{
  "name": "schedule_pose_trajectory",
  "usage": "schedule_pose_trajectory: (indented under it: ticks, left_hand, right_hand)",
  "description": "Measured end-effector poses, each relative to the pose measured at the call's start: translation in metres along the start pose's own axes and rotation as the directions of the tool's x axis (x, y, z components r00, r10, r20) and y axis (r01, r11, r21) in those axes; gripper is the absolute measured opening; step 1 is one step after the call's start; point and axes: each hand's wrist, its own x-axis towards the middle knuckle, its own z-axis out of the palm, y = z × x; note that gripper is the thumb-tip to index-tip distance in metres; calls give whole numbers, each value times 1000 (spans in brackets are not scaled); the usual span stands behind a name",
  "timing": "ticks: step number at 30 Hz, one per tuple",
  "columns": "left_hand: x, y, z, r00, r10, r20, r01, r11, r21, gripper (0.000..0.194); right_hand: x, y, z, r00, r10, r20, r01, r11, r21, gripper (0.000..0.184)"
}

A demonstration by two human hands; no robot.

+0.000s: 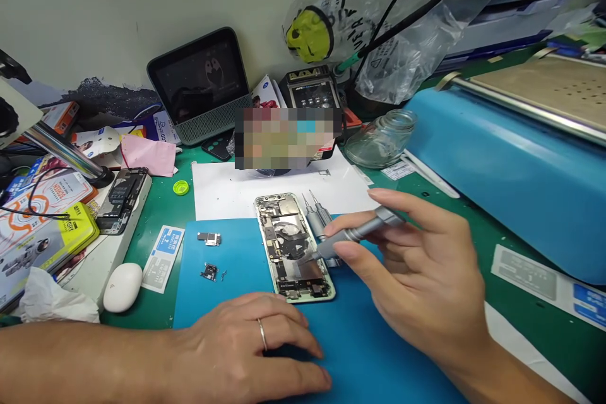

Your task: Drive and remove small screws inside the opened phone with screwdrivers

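Note:
An opened phone (293, 246) lies face down on a blue mat (227, 284), its inner boards and metal shields exposed. My right hand (416, 265) is closed on a grey screwdriver (360, 232), whose tip points at the phone's middle right. Two more grey screwdrivers (316, 218) lie beside the phone's right edge. Flat on the mat just below the phone rests my left hand (250, 347), fingers stretched out and a ring on one finger. Two small removed parts (209, 238) (209, 272) sit on the mat to the left.
A white sheet (227, 186) lies behind the mat. Another opened phone (120, 199) rests on a white box at left, near a white mouse-like object (122, 287). A glass jar (381, 139), a small screen (201, 85) and a blue machine (511, 164) stand around.

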Motion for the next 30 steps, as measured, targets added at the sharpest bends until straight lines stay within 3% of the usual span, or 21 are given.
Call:
schedule_pose_trajectory:
  ticks: [3,7,10,16,20,22,26,28,30]
  left_hand:
    - [-2,-3,-1,995,39,87,-43,998,51,37]
    - [-2,-2,-6,959,-3,282,-23,996,89,49]
    - [0,1,-8,936,-33,351,-6,994,108,56]
    - [-1,4,-4,934,-27,356,-14,994,113,63]
    - [-3,4,-1,938,-14,346,-24,994,105,62]
    - [-4,3,0,941,-12,338,-26,994,106,61]
    - [-4,2,0,942,-22,335,-14,994,105,60]
    - [-3,2,-1,939,-35,341,0,995,102,60]
    - [-1,3,-4,936,-43,350,12,996,92,61]
  right_hand:
    - [2,-1,-1,998,-50,-39,50,999,-3,55]
    - [2,-2,-1,996,-71,-57,69,997,-33,56]
    - [1,-1,-2,989,-143,-38,139,987,-82,59]
    - [-5,0,-5,974,-216,71,225,963,-149,68]
    - [-7,-6,-6,926,-304,225,343,926,-157,72]
    - [-7,-8,-6,915,-317,249,363,916,-170,69]
    - [-3,-8,-7,943,-298,146,327,910,-257,52]
    - [1,-6,-9,944,-330,15,319,897,-305,59]
    - [6,-5,-13,948,-291,-126,233,909,-346,67]
